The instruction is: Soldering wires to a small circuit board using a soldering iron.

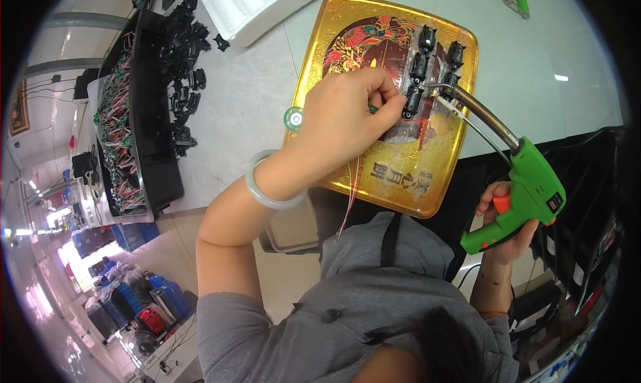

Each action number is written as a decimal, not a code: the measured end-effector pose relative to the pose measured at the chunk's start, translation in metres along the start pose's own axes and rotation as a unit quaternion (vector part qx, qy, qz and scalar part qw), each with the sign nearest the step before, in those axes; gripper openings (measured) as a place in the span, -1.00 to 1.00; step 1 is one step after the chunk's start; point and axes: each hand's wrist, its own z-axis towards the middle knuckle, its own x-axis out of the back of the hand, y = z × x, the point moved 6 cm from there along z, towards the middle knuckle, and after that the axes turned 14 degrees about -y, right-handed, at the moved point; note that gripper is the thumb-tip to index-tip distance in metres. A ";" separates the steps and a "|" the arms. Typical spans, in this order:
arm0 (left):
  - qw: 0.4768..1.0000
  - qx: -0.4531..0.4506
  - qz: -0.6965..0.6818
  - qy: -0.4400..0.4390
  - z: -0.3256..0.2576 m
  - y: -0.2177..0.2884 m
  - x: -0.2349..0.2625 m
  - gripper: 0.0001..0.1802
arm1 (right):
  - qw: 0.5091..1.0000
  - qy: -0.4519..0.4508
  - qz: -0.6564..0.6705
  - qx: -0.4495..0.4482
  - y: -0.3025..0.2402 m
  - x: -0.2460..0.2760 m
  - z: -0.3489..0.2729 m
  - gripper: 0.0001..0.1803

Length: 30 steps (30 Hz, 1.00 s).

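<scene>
My left hand point(347, 109) pinches a small green piece, mostly hidden by the fingers, beside the lowest of a row of black plastic housings point(419, 68). Thin red and white wires point(352, 199) hang below that hand. The housings are fixed on a gold, patterned tin tray point(437, 199), with a few more in a second row to the right. My right hand point(514, 244) wraps round the handle of a green soldering gun point(534, 176) with an orange trigger. Its metal tube reaches left over the tray, and the bent tip is close to the housings.
At left, a black bin point(157, 129) holds many green boards with wires. Loose black housings point(181, 103) lie beside it. A white foam tray point(257, 9) is at the back, and a small green-and-metal piece point(519, 5) at the far right. A green ring point(293, 119) touches the tin's left edge.
</scene>
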 end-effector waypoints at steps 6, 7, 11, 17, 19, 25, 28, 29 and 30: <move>0.993 -0.077 -0.080 -0.037 0.000 -0.004 0.004 -0.92 | 1.000 0.011 0.007 0.011 -0.002 0.003 -0.001 -0.14; 0.986 -0.140 -0.085 -0.034 -0.001 0.000 0.006 -0.93 | 1.000 0.010 0.007 0.011 -0.002 0.003 -0.001 -0.14; 0.982 -0.153 -0.078 -0.083 -0.003 0.001 0.008 -0.93 | 1.000 -0.005 0.025 0.013 -0.003 0.003 -0.001 -0.16; 0.975 -0.195 0.095 -0.050 -0.011 0.011 0.004 -0.87 | 0.999 -0.016 0.032 0.028 -0.001 0.009 -0.003 -0.18; 0.950 -0.246 0.193 0.003 -0.016 0.021 0.005 -0.87 | 0.999 -0.020 0.034 0.031 0.000 0.012 -0.004 -0.19; 0.921 -0.263 0.250 0.144 -0.028 0.034 0.007 -0.85 | 0.998 -0.028 0.031 0.055 -0.004 0.012 -0.002 -0.22; 0.938 -0.224 0.208 0.166 -0.027 0.030 0.010 -0.86 | 0.998 -0.031 0.030 0.052 -0.004 0.012 0.001 -0.23; 0.938 -0.223 0.208 0.165 -0.027 0.030 0.009 -0.86 | 0.997 -0.037 0.033 0.056 -0.003 0.013 0.002 -0.24; 0.944 -0.214 0.195 0.158 -0.025 0.026 0.008 -0.86 | 0.997 -0.041 0.033 0.061 -0.004 0.013 0.002 -0.24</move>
